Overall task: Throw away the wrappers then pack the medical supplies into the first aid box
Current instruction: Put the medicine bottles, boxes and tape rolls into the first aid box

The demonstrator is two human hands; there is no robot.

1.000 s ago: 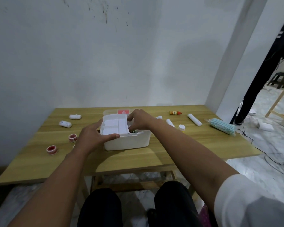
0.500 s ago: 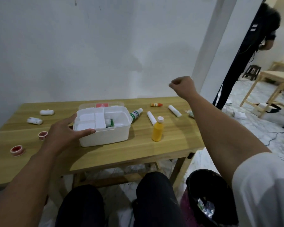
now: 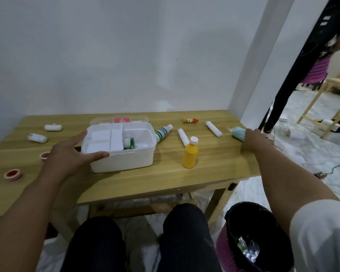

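First aid box (image 3: 122, 150) open on worktop (image 3: 165, 179), left hand (image 3: 71, 156) fingers spread flat against its near-left corner. Right hand (image 3: 253, 141) on teal mask pack (image 3: 238, 132) at far right; grip unclear.

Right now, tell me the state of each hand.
Left hand: open, fingers spread against the white box.
Right hand: at the pack of masks; grip cannot be told.

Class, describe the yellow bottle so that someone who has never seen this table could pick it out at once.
Start at the wooden table and find the open white first aid box near its middle. Just to the right of the box, nearer the front edge, stands the yellow bottle with a white cap. It alone is upright and yellow; the green-and-white bottle and white rolls behind it lie flat.
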